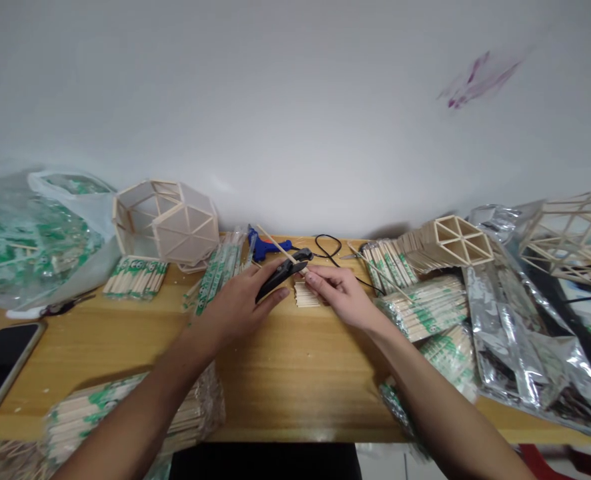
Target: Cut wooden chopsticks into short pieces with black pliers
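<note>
Near the middle of the wooden table (295,373), my left hand (245,293) grips a black cutting tool (275,279) by its handles. The tool's head touches a thin wooden stick (277,245) that slants up to the left. My right hand (334,291) pinches the lower end of this stick between thumb and fingers. Just below the fingers, several short stick pieces (306,295) lie side by side. A blue glue gun (265,247) lies behind my left hand, against the wall.
Wrapped stick bundles (428,310) lie on both sides. Wooden lattice frames (185,223) stand at the back left and right. A phone (3,363), a plastic bag (30,233) and a silver bag (520,340) flank the work area. A black cable (331,247) runs behind my right hand.
</note>
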The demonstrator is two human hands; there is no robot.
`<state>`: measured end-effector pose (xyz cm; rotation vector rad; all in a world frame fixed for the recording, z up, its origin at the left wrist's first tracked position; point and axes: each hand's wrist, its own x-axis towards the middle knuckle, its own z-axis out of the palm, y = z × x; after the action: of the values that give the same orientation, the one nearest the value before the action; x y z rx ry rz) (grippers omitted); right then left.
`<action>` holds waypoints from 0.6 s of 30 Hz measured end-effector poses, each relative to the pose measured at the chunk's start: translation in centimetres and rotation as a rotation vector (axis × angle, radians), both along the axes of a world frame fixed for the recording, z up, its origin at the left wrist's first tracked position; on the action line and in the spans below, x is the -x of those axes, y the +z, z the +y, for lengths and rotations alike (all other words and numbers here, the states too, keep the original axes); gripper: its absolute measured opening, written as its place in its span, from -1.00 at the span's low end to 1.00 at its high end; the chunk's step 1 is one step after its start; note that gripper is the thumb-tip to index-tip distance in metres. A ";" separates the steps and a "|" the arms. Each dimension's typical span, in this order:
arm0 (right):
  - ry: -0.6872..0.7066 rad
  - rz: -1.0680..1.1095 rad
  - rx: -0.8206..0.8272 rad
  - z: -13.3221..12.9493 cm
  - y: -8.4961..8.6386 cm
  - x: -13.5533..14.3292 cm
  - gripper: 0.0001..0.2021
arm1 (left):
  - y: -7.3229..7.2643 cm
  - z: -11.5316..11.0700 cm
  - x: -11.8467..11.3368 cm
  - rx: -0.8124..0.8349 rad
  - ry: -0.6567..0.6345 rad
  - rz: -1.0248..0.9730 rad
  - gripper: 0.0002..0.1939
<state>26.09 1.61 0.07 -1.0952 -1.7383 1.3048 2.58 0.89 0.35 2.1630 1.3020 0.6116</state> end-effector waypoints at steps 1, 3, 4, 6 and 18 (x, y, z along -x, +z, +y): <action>-0.003 -0.007 -0.007 0.0 0.0 0.0 -0.47 | 0.0 0.0 0.0 0.006 -0.002 -0.011 -0.40; -0.024 -0.033 -0.038 0.0 0.0 0.2 -0.46 | 0.1 0.0 -0.1 0.016 -0.005 -0.029 -0.42; -0.039 -0.044 -0.060 -0.1 0.0 0.3 -0.46 | 0.1 0.0 -0.2 0.019 -0.004 -0.035 -0.42; -0.066 -0.049 -0.099 -0.1 -0.1 0.4 -0.47 | 0.3 0.0 -0.3 0.024 0.000 -0.040 -0.43; -0.032 -0.026 -0.080 -0.1 0.1 0.3 -0.49 | -0.1 0.1 -0.3 0.022 0.015 -0.031 -0.53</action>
<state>25.75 1.48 0.16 -1.0944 -1.7694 1.1958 2.86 1.00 0.29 2.1192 1.3034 0.6313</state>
